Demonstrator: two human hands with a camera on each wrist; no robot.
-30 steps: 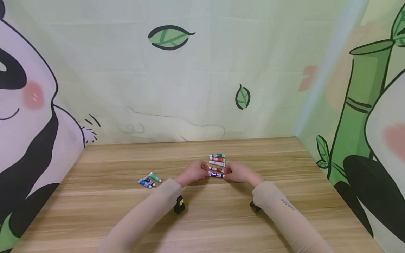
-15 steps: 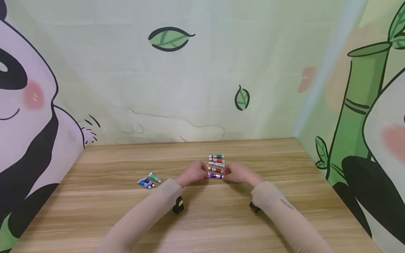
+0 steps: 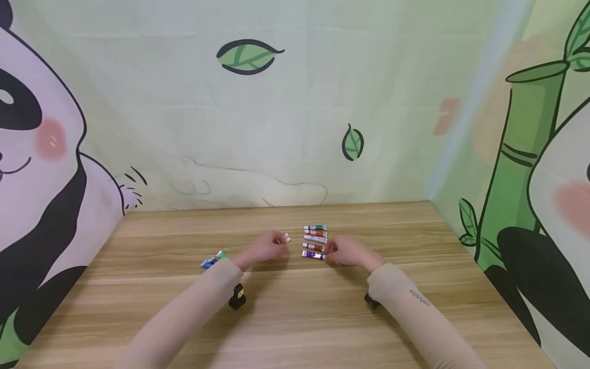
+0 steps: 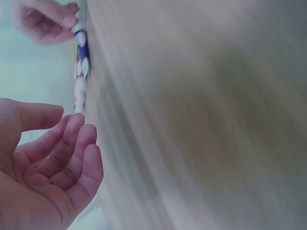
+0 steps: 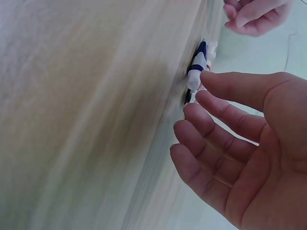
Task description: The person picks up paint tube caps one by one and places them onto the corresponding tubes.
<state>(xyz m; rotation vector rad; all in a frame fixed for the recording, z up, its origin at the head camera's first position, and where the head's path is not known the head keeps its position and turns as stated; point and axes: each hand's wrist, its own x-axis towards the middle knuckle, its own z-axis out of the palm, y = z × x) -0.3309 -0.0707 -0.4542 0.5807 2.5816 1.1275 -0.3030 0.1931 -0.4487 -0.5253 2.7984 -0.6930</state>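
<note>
In the head view, a column of several small paint tubes lies on the wooden table: green [image 3: 315,227], orange, white [image 3: 315,239], red [image 3: 314,247] and, nearest, purple [image 3: 313,254]. My right hand [image 3: 346,250] pinches the right end of the purple tube; the right wrist view shows its white cap [image 5: 194,79] at the thumb tip. My left hand [image 3: 266,246] is off to the left of the column, fingers loosely bent and holding nothing in the left wrist view. Two small white things [image 3: 288,238] show just beyond its fingertips, too small to identify.
More paint tubes, blue [image 3: 209,263] and light green [image 3: 222,254], lie at the left, partly covered by the left sleeve [image 3: 203,292]. A wall cloth [image 3: 295,118] with printed pandas and leaves stands behind the table's [image 3: 304,318] far edge.
My left hand has moved left and away from the purple tube's left end, uncovering the small white things. Its sleeve now covers part of the left tubes. The right hand has stayed put.
</note>
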